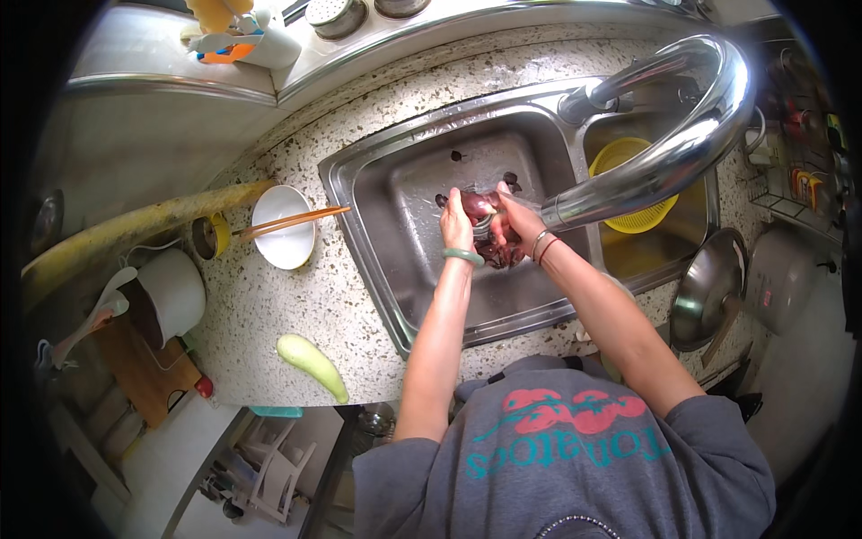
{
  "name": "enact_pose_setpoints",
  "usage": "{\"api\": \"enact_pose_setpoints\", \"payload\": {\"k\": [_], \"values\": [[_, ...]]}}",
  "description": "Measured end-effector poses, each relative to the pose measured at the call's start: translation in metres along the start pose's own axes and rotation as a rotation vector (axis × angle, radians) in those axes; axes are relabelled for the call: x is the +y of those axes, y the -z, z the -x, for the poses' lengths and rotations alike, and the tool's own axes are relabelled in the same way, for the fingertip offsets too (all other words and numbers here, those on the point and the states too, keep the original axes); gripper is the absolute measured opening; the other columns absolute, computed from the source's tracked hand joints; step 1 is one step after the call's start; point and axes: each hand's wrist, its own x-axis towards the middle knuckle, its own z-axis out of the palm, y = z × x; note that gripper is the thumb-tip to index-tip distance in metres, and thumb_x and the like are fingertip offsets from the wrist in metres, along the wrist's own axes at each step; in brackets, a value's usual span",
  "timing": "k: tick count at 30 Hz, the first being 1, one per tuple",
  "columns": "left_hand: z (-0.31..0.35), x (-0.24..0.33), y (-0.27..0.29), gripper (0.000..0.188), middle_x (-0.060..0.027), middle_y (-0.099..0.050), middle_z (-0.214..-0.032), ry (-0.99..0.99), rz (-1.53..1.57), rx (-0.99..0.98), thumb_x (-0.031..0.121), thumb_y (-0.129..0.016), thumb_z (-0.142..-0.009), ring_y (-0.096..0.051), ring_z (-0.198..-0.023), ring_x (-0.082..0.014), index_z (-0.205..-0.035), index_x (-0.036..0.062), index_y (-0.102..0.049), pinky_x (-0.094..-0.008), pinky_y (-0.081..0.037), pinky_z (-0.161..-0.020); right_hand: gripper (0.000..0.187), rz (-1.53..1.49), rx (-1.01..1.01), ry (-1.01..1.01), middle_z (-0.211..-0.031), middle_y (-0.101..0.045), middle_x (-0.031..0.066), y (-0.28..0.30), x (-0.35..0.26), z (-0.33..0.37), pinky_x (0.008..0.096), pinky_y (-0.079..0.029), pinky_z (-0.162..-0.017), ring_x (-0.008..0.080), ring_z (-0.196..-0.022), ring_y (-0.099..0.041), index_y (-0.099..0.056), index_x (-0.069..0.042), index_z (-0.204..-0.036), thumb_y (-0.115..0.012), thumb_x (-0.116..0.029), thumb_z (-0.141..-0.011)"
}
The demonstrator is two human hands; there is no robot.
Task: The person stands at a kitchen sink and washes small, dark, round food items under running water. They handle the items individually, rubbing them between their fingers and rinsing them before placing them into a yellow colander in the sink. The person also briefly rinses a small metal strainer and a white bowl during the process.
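Over the left basin of the steel sink [382, 260], both hands hold what looks like a red onion [480, 204], dark purple and shiny. My left hand [456, 221] presses against its left side, fingers pointing away from me. On the other side, my right hand [518, 221] curls its fingers round it, close to the faucet's end. Reddish-purple pieces of skin [505, 258] show below the hands, partly hidden by them. A small dark scrap [457, 155] lies farther back on the basin floor.
The big curved faucet [718, 135] arches over the right basin, which holds a yellow colander [654, 218]. Left of the sink stand a white bowl [285, 247] with chopsticks [301, 218] across it and a long pale green vegetable [312, 364]. A pan lid [709, 292] leans at right.
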Motion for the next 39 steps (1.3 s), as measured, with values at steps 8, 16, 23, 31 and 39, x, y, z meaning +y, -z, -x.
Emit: {"api": "enact_pose_setpoints", "payload": {"k": [8, 16, 23, 31, 39], "values": [[0.012, -0.01, -0.023, 0.035, -0.0112, -0.052, -0.093, -0.669, -0.471, -0.012, 0.027, -0.044, -0.093, -0.052, -0.086, -0.0259, -0.085, -0.0018, -0.062, -0.0368, -0.041, -0.079, 0.044, 0.322, 0.245, 0.547, -0.076, -0.056, 0.0043, 0.003, 0.028, -0.025, 0.0285, -0.046, -0.055, 0.0135, -0.06, -0.054, -0.054, -0.007, -0.08, -0.04, -0.048, -0.091], [0.004, -0.017, -0.02, 0.038, -0.0046, -0.054, -0.073, -0.263, -0.048, -0.072, 0.037, -0.042, -0.092, -0.051, -0.069, -0.0128, -0.077, 0.0038, -0.053, -0.0277, -0.042, -0.066, 0.039, 0.522, 0.241, 0.49, -0.113, -0.057, 0.0051, -0.029, 0.011, 0.01, 0.0284, -0.04, -0.088, 0.0148, -0.102, -0.052, -0.052, -0.006, -0.12, -0.049, -0.032, -0.09], [-0.003, 0.028, -0.03, 0.037, -0.0183, -0.062, -0.084, 0.262, 0.654, -0.263, 0.036, -0.044, -0.092, -0.061, -0.08, -0.0279, -0.073, 0.0044, -0.05, -0.0386, -0.051, -0.075, 0.035, 0.319, 0.293, 0.387, -0.077, -0.058, 0.0036, -0.033, -0.011, -0.007, 0.0303, -0.046, -0.063, 0.015, -0.067, -0.055, -0.061, -0.005, -0.092, -0.044, -0.036, -0.092], [-0.03, -0.022, -0.013, 0.034, -0.0169, -0.06, -0.103, 0.567, 1.092, -0.138, 0.025, -0.039, -0.091, -0.053, -0.103, -0.0317, -0.098, -0.0005, -0.06, -0.043, -0.042, -0.094, 0.023, 0.451, 0.168, 0.839, -0.072, -0.056, 0.005, -0.016, -0.003, -0.004, 0.0283, -0.044, -0.062, 0.0143, -0.068, -0.055, -0.06, -0.003, -0.093, -0.062, -0.024, -0.082], [0.018, -0.031, -0.028, 0.037, -0.0151, -0.058, -0.103, -0.445, -0.384, -0.023, 0.033, -0.04, -0.094, -0.056, -0.093, -0.0299, -0.11, 0.0006, -0.05, -0.0361, -0.045, -0.081, 0.027, 0.706, 0.289, 0.544, -0.074, -0.057, 0.0045, -0.025, -0.031, 0.014, 0.0308, -0.043, -0.068, 0.0151, -0.072, -0.054, -0.057, -0.005, -0.075, -0.05, -0.026, -0.091]]}}
